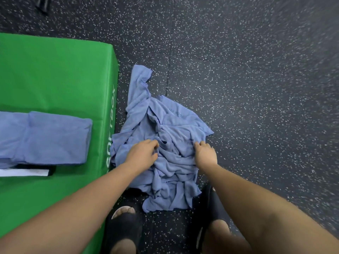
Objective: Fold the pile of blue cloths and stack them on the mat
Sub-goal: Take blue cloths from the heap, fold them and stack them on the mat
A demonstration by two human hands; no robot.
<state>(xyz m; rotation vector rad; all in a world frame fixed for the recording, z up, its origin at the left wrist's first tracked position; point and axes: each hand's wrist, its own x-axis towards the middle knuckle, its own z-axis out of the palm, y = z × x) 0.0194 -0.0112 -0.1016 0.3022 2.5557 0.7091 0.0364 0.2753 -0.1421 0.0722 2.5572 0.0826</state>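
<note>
the pile of blue cloths point(174, 129) sat on the floor point(256, 88) at 3 o'clock from the green mat point(55, 74), and with left hand point(145, 153) and right hand point(205, 153) fingers curled in pinching its tangled folds, i'd guess they could've grabbed two different cloths and dragged the whole knot up.

Fingertips of the left hand point(142, 153) and right hand point(205, 153) curl out of sight in folds of the pile of blue cloths point(165, 129). The folded cloths point(45, 136), the green mat point(55, 74) and a black-and-white strip point(27, 172) beside them run off the left edge. The left forearm crosses the lower end of the mat's side lettering point(111, 125). A dark object point(43, 5), cut by the top edge, is blurred beyond telling.
</note>
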